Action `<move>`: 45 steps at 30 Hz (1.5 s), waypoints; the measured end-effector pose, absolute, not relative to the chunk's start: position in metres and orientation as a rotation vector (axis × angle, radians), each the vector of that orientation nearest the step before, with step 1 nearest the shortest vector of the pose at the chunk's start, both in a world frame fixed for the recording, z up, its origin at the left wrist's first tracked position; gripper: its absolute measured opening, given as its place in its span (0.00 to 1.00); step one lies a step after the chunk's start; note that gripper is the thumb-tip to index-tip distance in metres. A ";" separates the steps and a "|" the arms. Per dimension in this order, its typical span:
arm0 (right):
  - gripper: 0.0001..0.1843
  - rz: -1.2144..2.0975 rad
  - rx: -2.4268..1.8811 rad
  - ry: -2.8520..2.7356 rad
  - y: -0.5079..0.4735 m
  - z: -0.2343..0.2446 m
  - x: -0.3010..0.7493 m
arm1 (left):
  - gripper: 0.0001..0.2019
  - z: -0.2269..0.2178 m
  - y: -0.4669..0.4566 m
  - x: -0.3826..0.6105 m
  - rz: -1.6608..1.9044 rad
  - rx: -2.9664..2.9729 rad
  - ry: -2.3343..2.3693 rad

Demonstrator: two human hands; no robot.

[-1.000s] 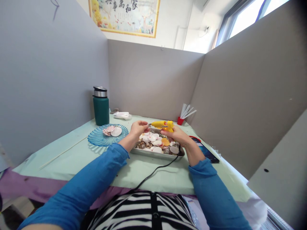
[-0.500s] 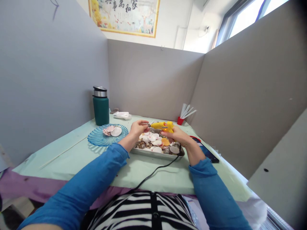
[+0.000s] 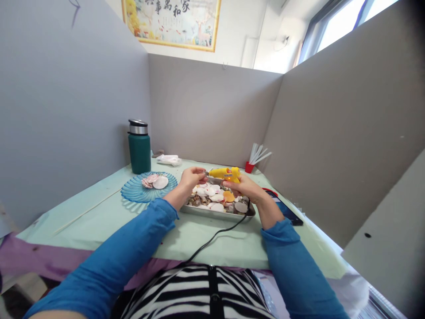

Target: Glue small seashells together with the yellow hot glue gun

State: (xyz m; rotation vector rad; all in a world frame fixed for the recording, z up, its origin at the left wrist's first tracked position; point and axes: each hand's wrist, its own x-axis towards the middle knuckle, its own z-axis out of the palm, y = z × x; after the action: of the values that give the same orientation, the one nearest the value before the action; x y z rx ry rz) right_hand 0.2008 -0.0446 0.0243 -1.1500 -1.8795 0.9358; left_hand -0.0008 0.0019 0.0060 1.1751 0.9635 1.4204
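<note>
A yellow hot glue gun [image 3: 221, 173] is gripped in my right hand [image 3: 245, 187], its nozzle pointing left. At the nozzle tip, my left hand [image 3: 191, 179] pinches something small that I cannot make out. Both hands are over a metal tray [image 3: 215, 214] filled with seashells [image 3: 217, 198], mostly white, one of them orange. From the gun's handle a black cord [image 3: 212, 239] runs down over the table edge. Left of my hands, a blue ribbed glass plate [image 3: 133, 188] carries a pinkish shell cluster [image 3: 150, 180] and a white shell [image 3: 160, 182].
A green bottle [image 3: 140, 153] stands behind the plate. White glue sticks [image 3: 257, 154] stand in a red cup [image 3: 249, 167] at the back right. A phone [image 3: 288, 210] lies right of the tray. Grey partitions [image 3: 212, 106] enclose the table. A thin white stick [image 3: 88, 212] lies at left.
Almost nothing differs. The glue gun is tilted very slightly, and both hands keep their places at the nozzle and handle.
</note>
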 end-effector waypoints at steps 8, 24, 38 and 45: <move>0.23 0.882 -1.182 -1.882 -0.043 0.022 0.202 | 0.10 0.005 0.002 -0.001 1.425 1.158 0.957; 0.25 0.890 -1.155 -1.901 -0.041 0.021 0.204 | 0.08 0.005 0.001 -0.001 1.400 1.194 0.951; 0.23 0.924 -1.122 -1.883 -0.038 0.018 0.205 | 0.08 0.004 0.003 -0.001 1.340 1.225 0.952; 0.21 0.914 -1.150 -1.830 -0.041 0.021 0.205 | 0.10 0.007 0.000 -0.001 1.398 1.178 1.010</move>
State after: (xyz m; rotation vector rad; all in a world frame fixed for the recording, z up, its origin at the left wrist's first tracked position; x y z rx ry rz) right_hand 0.2049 -0.0413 0.0214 -1.1503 -1.8302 0.9140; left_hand -0.0007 -0.0002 0.0073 1.1781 1.0098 1.3976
